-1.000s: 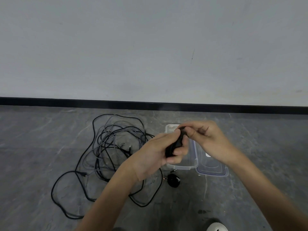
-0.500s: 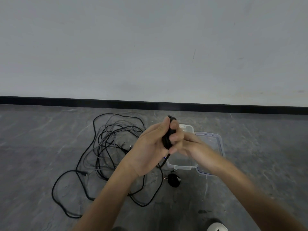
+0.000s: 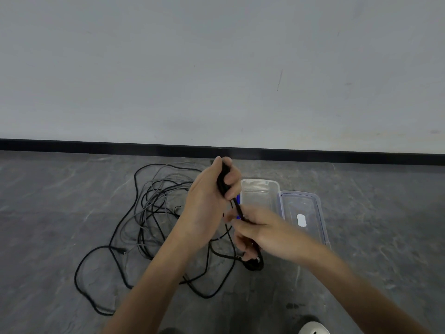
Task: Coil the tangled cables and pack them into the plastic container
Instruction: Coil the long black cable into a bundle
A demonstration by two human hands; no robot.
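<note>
My left hand [image 3: 207,203] is raised above the floor and grips a small black coil of cable [image 3: 222,183] upright in its fist. A black strand runs down from the coil to my right hand [image 3: 260,230], which pinches it just below and to the right. A tangle of black and grey cables [image 3: 154,213] sprawls on the floor behind and left of my hands. The clear plastic container [image 3: 261,194] lies open behind my right hand, and its lid [image 3: 303,213] rests beside it on the right.
A small black round object [image 3: 252,263] lies on the grey floor under my right wrist. A black baseboard [image 3: 96,144] and grey wall close the far side. A white shoe tip [image 3: 313,327] shows at the bottom edge.
My left hand has lifted the coil higher. My right hand has dropped from the coil's top to below it, drawing the strand downward, and the container is now uncovered.
</note>
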